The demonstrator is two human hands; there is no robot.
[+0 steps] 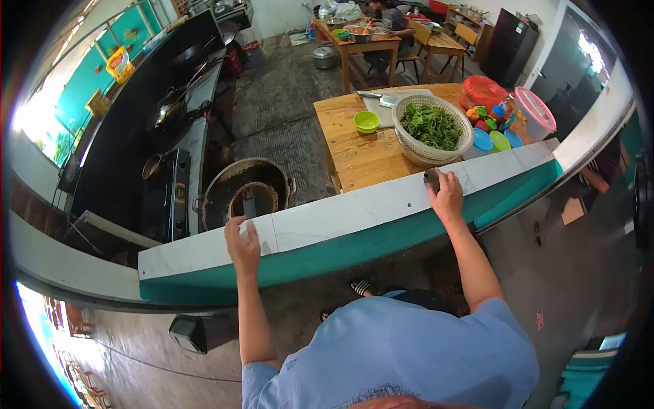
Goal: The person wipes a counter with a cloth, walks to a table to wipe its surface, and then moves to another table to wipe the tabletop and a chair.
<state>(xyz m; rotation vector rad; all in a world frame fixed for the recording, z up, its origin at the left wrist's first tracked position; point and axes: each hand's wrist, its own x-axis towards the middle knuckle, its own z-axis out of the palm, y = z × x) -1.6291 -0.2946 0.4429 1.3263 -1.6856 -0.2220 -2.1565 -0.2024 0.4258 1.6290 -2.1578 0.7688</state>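
Observation:
My left hand [243,247] rests at the white tiled ledge [340,217], its thumb and fingers apart, close to a dark upright piece [249,204] by a big blackened pan [228,178]. Farther right on the same ledge, my right hand [446,193] has its fingers round a small dark object [431,178] that I cannot make out. Beyond it, a white basket [411,142] of green leaves [432,127] stands on the wooden table [368,163], with a green bowl [366,122] to its left.
A stove [178,194] and black counter run along the left. Lidded tubs [535,112], a red bag [481,91] and a knife [370,95] lie on the table. A person [395,24] sits at a back table. Another person's arm [596,178] shows at right.

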